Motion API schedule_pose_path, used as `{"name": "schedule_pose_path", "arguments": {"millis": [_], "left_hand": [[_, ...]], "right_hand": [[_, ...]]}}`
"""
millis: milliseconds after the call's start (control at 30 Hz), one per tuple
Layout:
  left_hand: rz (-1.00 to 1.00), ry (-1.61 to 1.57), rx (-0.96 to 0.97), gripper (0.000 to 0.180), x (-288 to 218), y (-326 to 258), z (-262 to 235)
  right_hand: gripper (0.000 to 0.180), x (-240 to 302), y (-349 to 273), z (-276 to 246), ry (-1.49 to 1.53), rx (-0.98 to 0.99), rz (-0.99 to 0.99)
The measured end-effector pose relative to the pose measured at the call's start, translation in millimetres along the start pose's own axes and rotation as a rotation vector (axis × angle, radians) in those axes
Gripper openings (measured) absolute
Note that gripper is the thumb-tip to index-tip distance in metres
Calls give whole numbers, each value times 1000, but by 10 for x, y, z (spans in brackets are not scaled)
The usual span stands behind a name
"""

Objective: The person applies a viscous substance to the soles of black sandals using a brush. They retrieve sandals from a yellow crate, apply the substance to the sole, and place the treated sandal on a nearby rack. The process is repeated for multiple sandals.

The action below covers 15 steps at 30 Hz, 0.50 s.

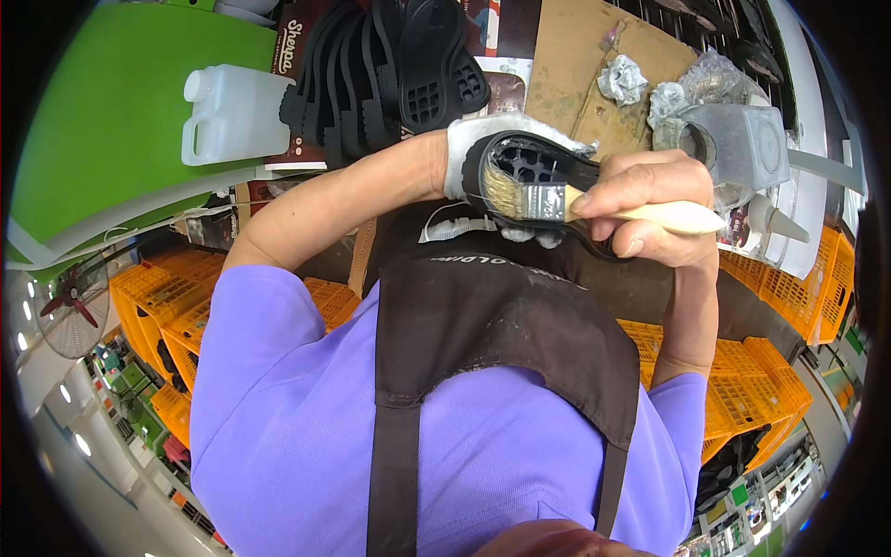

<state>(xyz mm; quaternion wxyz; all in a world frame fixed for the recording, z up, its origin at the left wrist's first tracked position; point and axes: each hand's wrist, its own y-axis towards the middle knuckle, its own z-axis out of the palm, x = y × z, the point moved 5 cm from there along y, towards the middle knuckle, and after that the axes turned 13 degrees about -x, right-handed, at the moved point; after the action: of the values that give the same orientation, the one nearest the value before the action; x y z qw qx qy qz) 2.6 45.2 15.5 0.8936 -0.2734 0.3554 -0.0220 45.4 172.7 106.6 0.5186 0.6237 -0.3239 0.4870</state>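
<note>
My left hand (457,160), in a white glove, is closed around the heel end of a black shoe sole (580,167). The sole's hollow, gridded side faces up. A flat paintbrush (546,201) with a pale wooden handle is pinched in my bare right hand (661,190). Its tan bristles rest on or just over the sole's heel edge; exact contact is hard to make out. Most of the left fingers are hidden beneath the sole, though white fingertips show below it. Beyond my left wrist lies a row of black soles (348,79), with another sole (432,70) showing its gridded heel.
A whitish plastic jug (246,116) stands at left by a green surface (130,102). Stained cardboard (566,56) lies ahead. Crumpled white wads (622,81) and a cut-open clear container (742,139) sit at right, near a white nozzle (784,223). Orange crates (747,390) flank me.
</note>
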Motion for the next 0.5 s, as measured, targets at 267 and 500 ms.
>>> {"name": "schedule_pose_path", "arguments": {"millis": [267, 500], "left_hand": [[-156, -3, -12, 26, 46, 36, -92], [69, 384, 133, 46, 49, 109, -109]], "right_hand": [[26, -78, 46, -34, 18, 180, 124], [25, -100, 90, -55, -24, 288, 147]]}}
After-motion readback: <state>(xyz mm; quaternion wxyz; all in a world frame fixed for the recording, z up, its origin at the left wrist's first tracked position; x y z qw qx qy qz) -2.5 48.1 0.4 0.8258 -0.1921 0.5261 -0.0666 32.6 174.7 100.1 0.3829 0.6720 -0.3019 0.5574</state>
